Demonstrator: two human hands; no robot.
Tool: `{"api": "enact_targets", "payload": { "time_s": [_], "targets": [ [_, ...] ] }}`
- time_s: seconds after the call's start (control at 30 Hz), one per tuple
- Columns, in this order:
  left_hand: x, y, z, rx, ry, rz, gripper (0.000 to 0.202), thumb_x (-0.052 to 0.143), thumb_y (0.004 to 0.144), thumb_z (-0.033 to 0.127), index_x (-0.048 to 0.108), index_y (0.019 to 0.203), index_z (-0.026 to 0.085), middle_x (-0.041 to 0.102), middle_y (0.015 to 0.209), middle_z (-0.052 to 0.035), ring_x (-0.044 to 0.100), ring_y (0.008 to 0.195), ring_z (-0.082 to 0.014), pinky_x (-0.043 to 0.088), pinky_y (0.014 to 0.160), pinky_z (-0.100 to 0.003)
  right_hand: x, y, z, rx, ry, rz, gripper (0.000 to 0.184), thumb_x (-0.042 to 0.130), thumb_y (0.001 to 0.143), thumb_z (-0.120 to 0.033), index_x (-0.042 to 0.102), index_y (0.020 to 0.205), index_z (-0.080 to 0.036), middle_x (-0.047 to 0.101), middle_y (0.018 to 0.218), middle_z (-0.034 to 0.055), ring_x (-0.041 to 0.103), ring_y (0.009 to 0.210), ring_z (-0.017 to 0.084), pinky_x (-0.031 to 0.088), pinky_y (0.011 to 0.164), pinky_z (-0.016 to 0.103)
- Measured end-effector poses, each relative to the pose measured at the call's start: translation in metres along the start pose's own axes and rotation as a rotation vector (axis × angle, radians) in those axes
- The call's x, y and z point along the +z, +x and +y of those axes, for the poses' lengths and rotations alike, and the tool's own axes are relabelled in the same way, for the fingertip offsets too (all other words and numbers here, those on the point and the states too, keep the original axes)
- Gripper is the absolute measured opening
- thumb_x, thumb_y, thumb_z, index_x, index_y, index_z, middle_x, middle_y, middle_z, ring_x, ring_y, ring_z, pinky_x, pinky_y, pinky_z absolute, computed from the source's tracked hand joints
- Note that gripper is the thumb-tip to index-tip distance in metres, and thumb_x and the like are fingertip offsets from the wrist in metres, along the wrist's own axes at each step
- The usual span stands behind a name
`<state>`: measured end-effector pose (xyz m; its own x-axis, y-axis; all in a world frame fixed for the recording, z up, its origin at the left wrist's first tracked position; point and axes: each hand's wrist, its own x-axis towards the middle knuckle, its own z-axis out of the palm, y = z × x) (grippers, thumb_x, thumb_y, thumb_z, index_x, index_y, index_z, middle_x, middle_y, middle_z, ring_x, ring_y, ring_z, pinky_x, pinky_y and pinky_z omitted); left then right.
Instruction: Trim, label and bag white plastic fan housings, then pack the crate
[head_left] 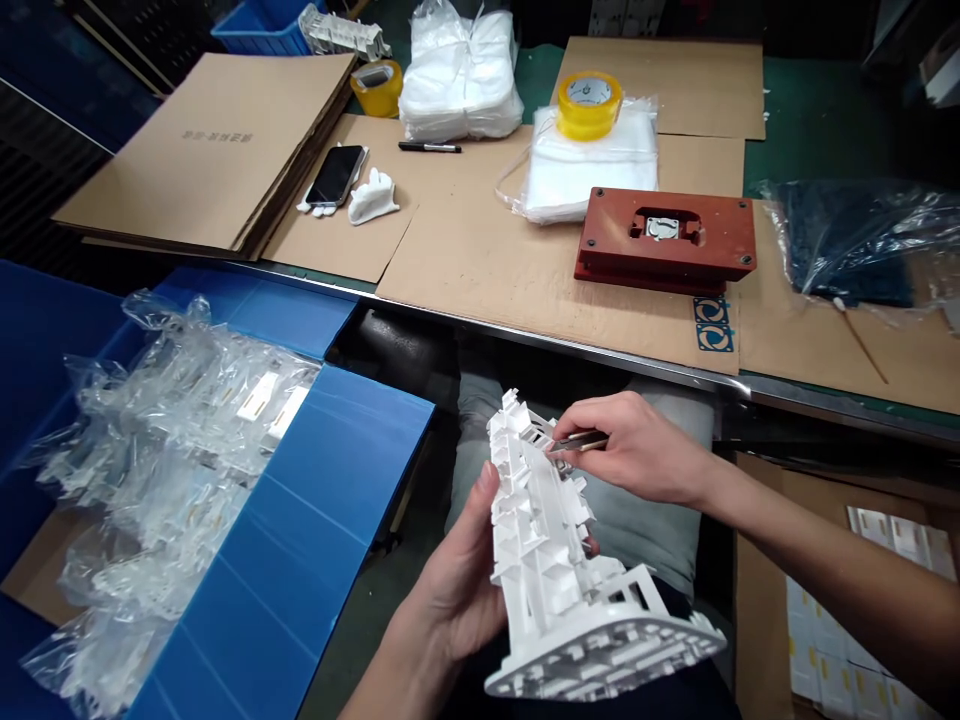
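My left hand [465,580] is wrapped round a white moulded plastic part [540,520], its thumb along the left side. The part has many small ribs and clips, with a broad flat flange at the near end. Pinched in my right hand [637,445] is a slim metal blade-like tool [581,441], whose exact kind I cannot make out. Its tip is at the upper right edge of the plastic part, where the fingertips partly hide the contact. Both hands are over my lap, in front of the workbench.
A blue bin [300,500] at left holds bagged white parts [187,450]. On the bench lie a red fixture block [667,260], yellow tape [589,105], a phone [337,175], stacked cardboard [202,150] and a cotton swab [862,340]. A carton [765,580] of white pieces stands at lower right.
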<state>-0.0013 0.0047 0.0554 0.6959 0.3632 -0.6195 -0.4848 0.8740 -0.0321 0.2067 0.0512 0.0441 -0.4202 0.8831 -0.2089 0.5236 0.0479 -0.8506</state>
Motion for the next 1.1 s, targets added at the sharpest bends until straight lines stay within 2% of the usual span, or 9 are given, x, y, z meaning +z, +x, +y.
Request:
{"api": "enact_targets", "payload": {
  "time_s": [0.13,0.33,0.57,0.7,0.83,0.9,1.0,1.03,1.1],
  "targets": [
    [0.000,0.003,0.002,0.058,-0.026,-0.015,0.050,0.066,0.086,0.051,0.070,0.114,0.011,0.076,0.092,-0.0104,0.071,0.085,-0.0241,0.053,0.088,-0.037,0.002,-0.003,0.004,0.081,0.126,0.137,0.012,0.066,0.088,-0.024,0.076,0.087,-0.018,0.074,0.082,0.0002,0.064,0.074,0.013,0.046,0.067,0.024],
    [-0.016,0.012,0.016,0.120,0.003,-0.218,0.072,0.055,0.084,0.054,0.054,0.140,0.009,0.061,0.134,-0.0219,0.067,0.102,-0.0322,0.057,0.077,-0.040,-0.013,-0.021,0.030,0.268,0.252,0.424,0.025,0.065,0.090,-0.044,0.069,0.083,-0.020,0.059,0.064,-0.0036,0.048,0.057,0.009,0.038,0.053,0.023],
    [-0.022,0.018,0.021,0.120,0.088,-0.293,0.078,0.058,0.079,0.052,0.048,0.146,0.013,0.060,0.135,-0.0234,0.066,0.106,-0.0352,0.056,0.077,-0.041,-0.006,-0.035,0.057,0.366,0.228,0.518,0.047,0.055,0.094,-0.054,0.053,0.063,-0.018,0.052,0.059,-0.0027,0.042,0.056,0.009,0.034,0.056,0.025],
    [-0.016,0.017,0.020,0.127,0.131,-0.257,0.080,0.064,0.076,0.052,0.050,0.144,0.013,0.061,0.135,-0.0219,0.067,0.103,-0.0326,0.055,0.078,-0.039,-0.002,-0.035,0.063,0.373,0.271,0.591,0.026,0.065,0.089,-0.046,0.068,0.098,-0.021,0.062,0.080,-0.0015,0.048,0.062,0.010,0.037,0.057,0.024],
    [-0.011,0.016,0.014,0.190,0.387,-0.058,0.083,0.071,0.069,0.062,0.060,0.134,0.011,0.064,0.130,-0.0202,0.066,0.103,-0.0348,0.056,0.083,-0.042,0.000,-0.038,0.067,0.385,0.315,0.618,0.028,0.068,0.087,-0.042,0.072,0.105,-0.021,0.064,0.079,0.0000,0.051,0.060,0.010,0.039,0.056,0.024],
    [-0.009,0.020,0.010,0.435,0.771,0.168,0.073,0.078,0.067,0.054,0.064,0.129,0.019,0.063,0.133,-0.0161,0.061,0.117,-0.0387,0.051,0.097,-0.049,-0.006,-0.044,0.073,0.399,0.281,0.660,0.028,0.066,0.087,-0.044,0.074,0.099,-0.020,0.064,0.073,0.0003,0.050,0.057,0.011,0.040,0.054,0.024],
    [-0.009,0.032,0.008,0.923,1.309,0.543,0.059,0.084,0.067,0.037,0.068,0.123,0.027,0.060,0.139,-0.0106,0.045,0.138,-0.0387,0.025,0.119,-0.056,-0.031,-0.059,0.093,0.404,0.078,0.876,0.029,0.063,0.089,-0.044,0.074,0.097,-0.019,0.068,0.077,0.0028,0.057,0.063,0.015,0.047,0.062,0.027],
    [-0.009,0.036,0.009,0.972,1.342,0.613,0.063,0.084,0.067,0.039,0.065,0.126,0.027,0.060,0.138,-0.0105,0.044,0.138,-0.0388,0.022,0.120,-0.057,-0.045,-0.066,0.102,0.429,-0.072,0.960,0.028,0.060,0.090,-0.042,0.074,0.099,-0.018,0.070,0.082,0.0044,0.061,0.068,0.017,0.049,0.068,0.029],
    [-0.008,0.043,0.012,0.853,1.206,0.635,0.081,0.079,0.069,0.052,0.051,0.141,0.027,0.063,0.134,-0.0123,0.052,0.131,-0.0406,0.035,0.114,-0.060,-0.077,-0.081,0.122,0.545,-0.410,1.064,0.028,0.054,0.092,-0.033,0.072,0.106,-0.016,0.070,0.098,0.0094,0.065,0.084,0.021,0.051,0.081,0.032]
  ]
}}
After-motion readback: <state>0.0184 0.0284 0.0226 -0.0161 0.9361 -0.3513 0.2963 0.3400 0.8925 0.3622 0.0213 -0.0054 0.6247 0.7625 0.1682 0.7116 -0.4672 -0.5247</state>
